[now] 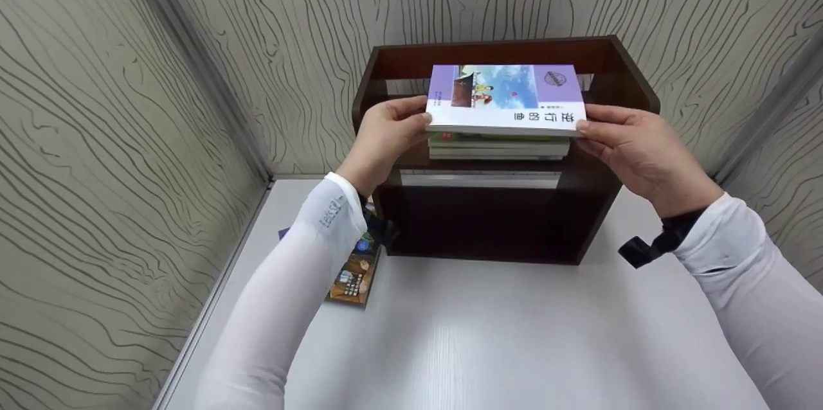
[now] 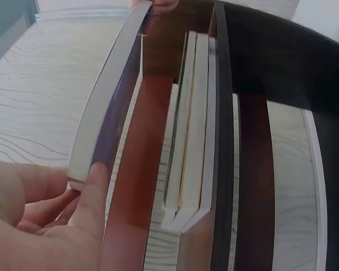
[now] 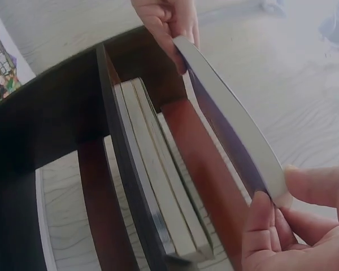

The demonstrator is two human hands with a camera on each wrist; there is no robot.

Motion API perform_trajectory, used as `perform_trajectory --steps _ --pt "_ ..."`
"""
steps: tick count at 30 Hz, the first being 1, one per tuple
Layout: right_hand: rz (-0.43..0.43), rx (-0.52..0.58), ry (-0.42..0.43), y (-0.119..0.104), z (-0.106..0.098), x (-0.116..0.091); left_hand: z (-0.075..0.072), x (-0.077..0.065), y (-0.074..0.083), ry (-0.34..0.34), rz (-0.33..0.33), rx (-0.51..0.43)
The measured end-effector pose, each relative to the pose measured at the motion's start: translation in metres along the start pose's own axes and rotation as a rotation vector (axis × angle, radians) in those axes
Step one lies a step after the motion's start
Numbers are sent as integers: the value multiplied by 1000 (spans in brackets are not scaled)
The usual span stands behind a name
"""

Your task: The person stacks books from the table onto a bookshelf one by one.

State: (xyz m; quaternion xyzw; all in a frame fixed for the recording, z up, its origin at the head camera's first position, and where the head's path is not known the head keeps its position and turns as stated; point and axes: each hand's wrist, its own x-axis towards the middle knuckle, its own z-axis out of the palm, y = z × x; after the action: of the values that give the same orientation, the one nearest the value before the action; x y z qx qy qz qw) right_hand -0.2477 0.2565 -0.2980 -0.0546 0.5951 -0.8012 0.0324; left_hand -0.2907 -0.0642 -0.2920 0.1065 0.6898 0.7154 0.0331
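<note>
A purple-and-white paperback book [image 1: 505,98] with a blue sky picture on its cover is held flat, front up. My left hand [image 1: 389,140] pinches its left end, thumb on top; my right hand [image 1: 643,146] pinches the right end. Beneath it, on the upper shelf of a dark brown wooden bookshelf [image 1: 482,223], lies a stack of books [image 1: 498,150]. Both wrist views show a gap between the held book [image 2: 110,84] and the stacked books [image 3: 158,169].
On the white table [image 1: 443,333], left of the bookshelf, lies a colourful book [image 1: 353,278], partly hidden by my left forearm. Wood-patterned wall panels [image 1: 308,24] stand behind the bookshelf and to the left.
</note>
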Motion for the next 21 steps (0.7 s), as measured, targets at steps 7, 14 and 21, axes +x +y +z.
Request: perform_trajectory --steps 7,14,21 --pt "89 -121 61 1 -5 17 0 13 -9 15 -21 139" --pt "109 -235 118 7 -6 25 6 22 -24 34 -43 255" --pt "114 -364 138 12 -6 30 10 21 -23 56 -5 492"
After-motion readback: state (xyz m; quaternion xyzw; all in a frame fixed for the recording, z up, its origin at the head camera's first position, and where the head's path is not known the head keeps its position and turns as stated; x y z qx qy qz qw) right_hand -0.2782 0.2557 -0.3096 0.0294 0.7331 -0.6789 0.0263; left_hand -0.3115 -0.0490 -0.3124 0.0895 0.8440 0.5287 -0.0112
